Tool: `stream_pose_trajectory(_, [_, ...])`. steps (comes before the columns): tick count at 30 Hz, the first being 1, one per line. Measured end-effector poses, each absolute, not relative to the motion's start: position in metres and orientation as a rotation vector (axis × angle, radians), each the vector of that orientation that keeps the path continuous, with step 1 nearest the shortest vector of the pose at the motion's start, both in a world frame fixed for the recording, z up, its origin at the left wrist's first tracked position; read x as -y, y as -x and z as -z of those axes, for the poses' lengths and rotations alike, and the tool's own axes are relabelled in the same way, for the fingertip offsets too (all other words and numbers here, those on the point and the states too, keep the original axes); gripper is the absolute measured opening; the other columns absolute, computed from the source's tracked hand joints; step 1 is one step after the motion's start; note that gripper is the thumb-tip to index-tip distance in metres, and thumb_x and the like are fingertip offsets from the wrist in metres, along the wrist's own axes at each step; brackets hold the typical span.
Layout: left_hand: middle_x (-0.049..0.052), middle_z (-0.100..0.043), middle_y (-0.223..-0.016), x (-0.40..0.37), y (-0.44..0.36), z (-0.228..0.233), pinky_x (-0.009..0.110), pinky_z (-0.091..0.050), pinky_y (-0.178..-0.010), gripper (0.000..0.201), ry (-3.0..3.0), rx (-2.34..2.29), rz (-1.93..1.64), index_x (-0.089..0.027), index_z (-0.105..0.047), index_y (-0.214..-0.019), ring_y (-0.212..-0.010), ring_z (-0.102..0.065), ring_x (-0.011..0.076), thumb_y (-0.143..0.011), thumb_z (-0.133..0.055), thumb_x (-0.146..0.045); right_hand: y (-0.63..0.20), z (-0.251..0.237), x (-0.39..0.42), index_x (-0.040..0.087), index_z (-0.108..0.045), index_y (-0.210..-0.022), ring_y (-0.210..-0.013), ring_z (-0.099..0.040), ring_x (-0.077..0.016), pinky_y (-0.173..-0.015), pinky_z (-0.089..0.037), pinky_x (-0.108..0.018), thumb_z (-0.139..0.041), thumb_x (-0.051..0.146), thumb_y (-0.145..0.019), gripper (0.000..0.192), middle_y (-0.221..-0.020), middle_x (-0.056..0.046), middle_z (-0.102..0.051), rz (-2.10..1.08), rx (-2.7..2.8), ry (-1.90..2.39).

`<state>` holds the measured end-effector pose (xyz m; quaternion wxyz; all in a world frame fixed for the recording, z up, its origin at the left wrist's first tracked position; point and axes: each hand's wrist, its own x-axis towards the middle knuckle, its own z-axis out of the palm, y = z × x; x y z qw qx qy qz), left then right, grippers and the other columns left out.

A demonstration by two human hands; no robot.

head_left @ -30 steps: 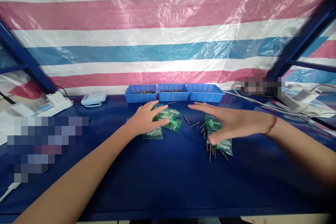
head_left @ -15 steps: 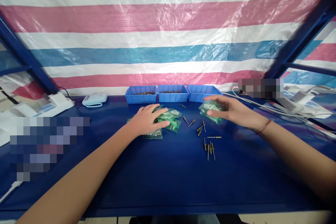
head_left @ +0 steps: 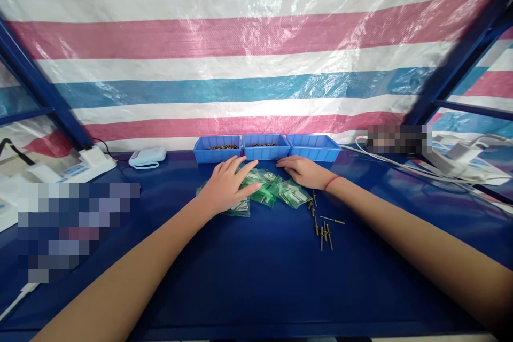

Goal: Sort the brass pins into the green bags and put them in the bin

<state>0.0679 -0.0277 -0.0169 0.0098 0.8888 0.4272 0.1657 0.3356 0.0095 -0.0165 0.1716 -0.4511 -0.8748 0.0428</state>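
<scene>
My left hand [head_left: 230, 184] lies with its fingers spread over a pile of green-tinted plastic bags [head_left: 260, 192] holding small metal pieces. To its right, my right hand [head_left: 306, 171] reaches down behind another green bag [head_left: 294, 193]. Its fingers are drawn together at the tabletop, on a pop rivet [head_left: 278, 160] that is almost wholly hidden by the fingertips. Several loose brass-coloured pop rivets [head_left: 325, 232] lie in front of the right wrist, with one rivet [head_left: 332, 219] lying crosswise.
Three blue bins stand along the back: the left bin [head_left: 217, 156] and middle bin [head_left: 266, 154] hold small metal parts beside the right bin [head_left: 315, 149]. White cables [head_left: 385, 157] run at right. A pale blue device [head_left: 148, 157] and power strip [head_left: 84, 171] sit at left.
My right hand has laid its green bag down against the pile and let go, then moved left to the rivet near the bins. My left hand stays on the bags. The view tilted slightly up.
</scene>
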Motion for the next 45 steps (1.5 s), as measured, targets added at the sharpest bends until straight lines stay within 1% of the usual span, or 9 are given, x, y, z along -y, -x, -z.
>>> stream_pose_trajectory(5, [0.009,-0.037,-0.150,0.034,-0.076,0.018,0.050,-0.025,-0.110,0.059,-2.856,-1.176,-0.525,-0.027,-0.043,-0.140,-0.140,-0.026,0.0296,-0.093,-0.030,-0.060,-0.352,0.013,0.002,0.015,-0.070,-0.102,-0.094,-0.067,-0.0241,-0.089,-0.051,-0.040,-0.044,0.009,-0.083,0.033,-0.104,-0.010,-0.071,-0.019,2.516,1.281])
stream_pose_trajectory(10, [0.007,-0.039,-0.149,0.040,-0.084,0.020,0.049,-0.023,-0.111,0.054,-2.932,-1.067,-0.512,-0.028,-0.046,-0.137,-0.140,-0.026,0.0286,-0.094,-0.035,-0.058,-0.361,0.018,-0.001,0.016,-0.065,-0.115,-0.109,-0.061,-0.0253,-0.097,-0.047,-0.044,-0.041,0.013,-0.087,0.037,-0.119,-0.011,-0.066,0.032,2.505,1.270])
stream_pose_trajectory(17, [0.008,-0.042,-0.147,0.043,-0.088,0.020,0.051,-0.023,-0.111,0.053,-2.928,-1.004,-0.470,-0.027,-0.050,-0.134,-0.140,-0.026,0.0290,-0.093,-0.036,-0.057,-0.372,0.018,0.022,0.015,-0.069,-0.110,-0.106,-0.063,-0.0276,-0.095,-0.050,-0.046,-0.039,0.019,-0.089,0.037,-0.115,-0.012,-0.068,0.008,2.557,1.266])
stream_pose_trajectory(21, [0.007,-0.042,-0.147,0.041,-0.088,0.022,0.051,-0.022,-0.111,0.051,-2.912,-1.007,-0.458,-0.028,-0.050,-0.134,-0.140,-0.026,0.0285,-0.094,-0.035,-0.056,-0.383,0.007,0.053,0.016,-0.068,-0.112,-0.107,-0.063,-0.0283,-0.095,-0.050,-0.046,-0.044,0.037,-0.092,0.038,-0.118,-0.011,-0.066,-0.144,2.611,1.367])
stream_pose_trajectory(26, [0.006,-0.043,-0.146,0.042,-0.091,0.021,0.051,-0.022,-0.112,0.050,-2.903,-1.039,-0.445,-0.029,-0.050,-0.134,-0.140,-0.027,0.0288,-0.094,-0.035,-0.056,-0.390,0.000,0.074,0.020,-0.065,-0.120,-0.114,-0.059,-0.0339,-0.096,-0.050,-0.048,-0.065,0.062,-0.072,0.064,-0.128,-0.013,-0.060,-0.279,2.650,1.427])
stream_pose_trajectory(30, [0.009,-0.041,-0.147,0.050,-0.108,0.013,0.055,-0.022,-0.111,0.053,-2.897,-1.083,-0.513,-0.026,-0.050,-0.135,-0.140,-0.025,0.0327,-0.093,-0.037,-0.056,-0.388,0.002,0.077,0.022,-0.071,-0.106,-0.105,-0.063,-0.0291,-0.091,-0.052,-0.043,-0.058,0.054,-0.083,0.041,-0.118,-0.011,-0.065,-0.338,2.623,1.369])
stream_pose_trajectory(33, [0.010,-0.046,-0.142,0.062,-0.130,0.011,0.049,-0.027,-0.111,0.051,-2.925,-0.942,-0.581,-0.024,-0.052,-0.132,-0.137,-0.031,0.0311,-0.093,-0.040,-0.054,-0.381,0.003,0.079,0.023,-0.072,-0.096,-0.096,-0.065,-0.0251,-0.085,-0.053,-0.039,-0.054,0.043,-0.088,0.027,-0.108,-0.009,-0.067,-0.339,2.589,1.309])
stream_pose_trajectory(39, [0.009,-0.053,-0.134,0.074,-0.154,0.026,0.045,-0.033,-0.108,0.038,-2.962,-0.751,-0.641,-0.022,-0.057,-0.126,-0.131,-0.041,0.0285,-0.093,-0.047,-0.040,-0.369,0.007,0.081,0.020,-0.066,-0.081,-0.091,-0.062,-0.0225,-0.079,-0.050,-0.036,-0.054,0.031,-0.089,0.018,-0.091,-0.007,-0.068,-0.295,2.517,1.237])
stream_pose_trajectory(45, [0.008,-0.057,-0.130,0.073,-0.151,0.033,0.042,-0.034,-0.108,0.036,-2.861,-0.818,-0.819,-0.020,-0.056,-0.126,-0.128,-0.043,0.0261,-0.093,-0.049,-0.033,-0.371,0.002,0.082,0.020,-0.066,-0.083,-0.085,-0.061,-0.0207,-0.078,-0.047,-0.036,-0.056,0.028,-0.088,0.013,-0.087,-0.004,-0.069,-0.216,2.477,1.201])
